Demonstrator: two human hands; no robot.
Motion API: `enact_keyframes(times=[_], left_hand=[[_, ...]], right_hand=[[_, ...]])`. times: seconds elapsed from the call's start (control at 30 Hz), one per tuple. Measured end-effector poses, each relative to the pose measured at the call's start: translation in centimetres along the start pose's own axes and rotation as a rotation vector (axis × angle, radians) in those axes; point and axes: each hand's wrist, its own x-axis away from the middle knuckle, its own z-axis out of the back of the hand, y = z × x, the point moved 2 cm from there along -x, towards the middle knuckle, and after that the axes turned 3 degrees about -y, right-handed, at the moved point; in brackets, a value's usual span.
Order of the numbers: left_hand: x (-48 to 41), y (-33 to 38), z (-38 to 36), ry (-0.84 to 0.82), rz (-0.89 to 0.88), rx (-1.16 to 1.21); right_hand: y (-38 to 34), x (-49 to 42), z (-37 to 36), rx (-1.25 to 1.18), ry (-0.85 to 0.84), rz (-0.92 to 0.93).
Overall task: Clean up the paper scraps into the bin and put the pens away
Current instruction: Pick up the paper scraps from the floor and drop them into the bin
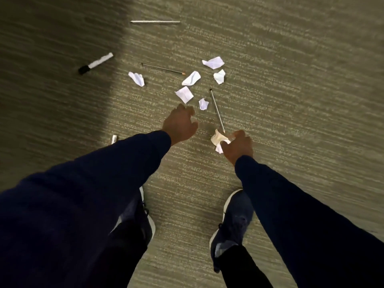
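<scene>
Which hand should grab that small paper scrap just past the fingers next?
Left, probably. The left hand is empty with fingers spread, close to the small scrap. The right hand already grips a crumpled scrap.

I note paper scraps (pixel 188 88) clustered mid-carpet (pixel 291 100); marker (pixel 96 63) far left, pencil (pixel 163 69) between them, one pen (pixel 217 110) right of the cluster.

Dim overall, with a brighter patch on the carpet (pixel 270 80) right of the marker (pixel 96 63), deep shadow over the marker itself, soft motion blur throughout, and wide-angle stretching toward the edges.
</scene>
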Motion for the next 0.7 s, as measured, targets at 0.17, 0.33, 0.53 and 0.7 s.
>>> enact_keyframes(times=[0.17, 0.33, 0.53, 0.7], left_hand=[[-5.0, 0.2, -2.9, 0.029, -0.123, -0.169], [-8.4, 0.9, -4.0, 0.117, -0.125, -0.175], [-9.9, 1.1, -4.7, 0.107, -0.122, -0.243], [-9.7, 0.9, -4.9, 0.091, -0.13, -0.267]], right_hand=[[0.4, -4.0, -4.5, -0.077, 0.033, -0.182], [-0.5, -6.0, -6.5, -0.193, 0.15, -0.253], [0.1, -5.9, -6.8, -0.228, 0.156, -0.172], [1.1, -5.4, -6.5, -0.223, 0.133, -0.078]])
